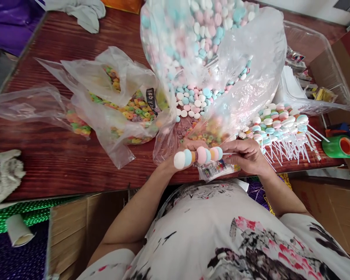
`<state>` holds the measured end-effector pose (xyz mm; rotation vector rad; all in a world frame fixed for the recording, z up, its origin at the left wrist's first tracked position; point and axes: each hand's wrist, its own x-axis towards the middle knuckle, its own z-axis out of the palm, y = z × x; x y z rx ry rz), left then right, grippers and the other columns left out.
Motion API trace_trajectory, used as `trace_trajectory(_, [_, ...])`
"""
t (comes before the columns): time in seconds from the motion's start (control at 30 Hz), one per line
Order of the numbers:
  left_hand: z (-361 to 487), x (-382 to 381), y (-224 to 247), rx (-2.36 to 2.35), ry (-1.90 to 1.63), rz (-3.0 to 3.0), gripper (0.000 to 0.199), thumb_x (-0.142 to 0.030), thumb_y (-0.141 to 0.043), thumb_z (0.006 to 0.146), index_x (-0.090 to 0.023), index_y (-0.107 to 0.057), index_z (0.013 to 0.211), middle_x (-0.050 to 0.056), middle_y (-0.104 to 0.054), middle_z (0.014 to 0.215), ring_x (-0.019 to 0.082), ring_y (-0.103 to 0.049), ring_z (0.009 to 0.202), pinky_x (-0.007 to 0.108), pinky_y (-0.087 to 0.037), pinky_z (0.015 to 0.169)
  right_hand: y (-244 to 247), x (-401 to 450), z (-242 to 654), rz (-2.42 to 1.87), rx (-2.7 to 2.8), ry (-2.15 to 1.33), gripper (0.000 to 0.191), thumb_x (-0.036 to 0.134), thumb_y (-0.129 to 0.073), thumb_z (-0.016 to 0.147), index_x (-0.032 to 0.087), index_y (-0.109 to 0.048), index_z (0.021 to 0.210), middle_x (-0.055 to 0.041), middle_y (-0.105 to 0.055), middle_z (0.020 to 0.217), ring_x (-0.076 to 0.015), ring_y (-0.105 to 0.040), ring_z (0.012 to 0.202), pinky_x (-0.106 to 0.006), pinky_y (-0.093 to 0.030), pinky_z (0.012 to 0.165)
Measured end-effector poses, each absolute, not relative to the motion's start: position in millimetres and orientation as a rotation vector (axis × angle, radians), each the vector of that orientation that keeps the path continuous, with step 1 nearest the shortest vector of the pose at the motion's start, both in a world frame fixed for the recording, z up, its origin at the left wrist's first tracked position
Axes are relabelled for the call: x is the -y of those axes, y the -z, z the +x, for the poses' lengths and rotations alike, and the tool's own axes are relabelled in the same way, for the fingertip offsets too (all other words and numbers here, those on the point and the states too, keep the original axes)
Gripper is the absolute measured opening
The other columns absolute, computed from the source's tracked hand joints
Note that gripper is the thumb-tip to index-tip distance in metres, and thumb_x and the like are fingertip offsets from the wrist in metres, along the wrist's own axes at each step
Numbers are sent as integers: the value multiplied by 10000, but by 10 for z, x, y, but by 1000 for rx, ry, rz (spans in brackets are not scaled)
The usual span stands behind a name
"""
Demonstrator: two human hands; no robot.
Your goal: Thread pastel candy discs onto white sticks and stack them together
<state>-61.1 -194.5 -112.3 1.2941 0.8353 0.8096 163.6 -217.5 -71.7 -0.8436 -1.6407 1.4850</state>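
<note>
A stick threaded with pink, white and blue marshmallow candies and cereal rings (202, 155) lies level in front of me, white end to the left. My right hand (246, 153) is closed, pinching the white stick at its bare right end. Behind the threaded candies, my left hand (189, 145) is close to the left end, its fingers mostly hidden. Just beyond both hands are loose marshmallow candies (194, 103) spilling from a large clear bag (259, 50), with cereal rings (204, 136) under the plastic. A small printed packet (217, 171) lies at the table edge below the stick.
To the right, a pile of finished-looking candy sticks (282, 122) lies near a green tape roll (338, 146) and a clear plastic bin (317, 70). An open bag of cereal rings (128, 105) sits left. A crumpled cloth (2, 177) lies at the left edge of the table (61, 163).
</note>
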Motion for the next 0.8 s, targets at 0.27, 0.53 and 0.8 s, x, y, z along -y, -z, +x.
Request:
trace_trajectory(0.27, [-678, 2053, 1093, -730, -642, 1268, 273, -457, -738, 775, -186, -734, 809, 39, -673, 775, 170, -589, 752, 273, -487, 675, 741, 2231, 1644, -862, 1516, -1406, 189, 258, -731, 828, 230, -755, 1014, -20, -790, 961, -158, -751, 896, -278, -620, 810])
trace_trajectory(0.53, [-516, 2319, 1147, -673, -575, 913, 544, -612, -771, 696, -142, -774, 971, 92, -734, 854, 186, -638, 752, 275, -502, 687, 888, 2234, 1615, -929, 1486, -1024, 225, 240, -717, 831, 286, -754, 1048, -3, -789, 925, -166, -742, 825, -312, -618, 774])
trace_trajectory(0.8, [-457, 2310, 1057, -790, -651, 1092, 250, -402, -789, 753, -161, -787, 821, 36, -679, 738, 138, -580, 713, 260, -479, 697, 954, 2207, 1696, -950, 1665, -638, 364, 118, -639, 840, 336, -748, 1111, -1, -788, 929, -173, -734, 785, -305, -608, 718])
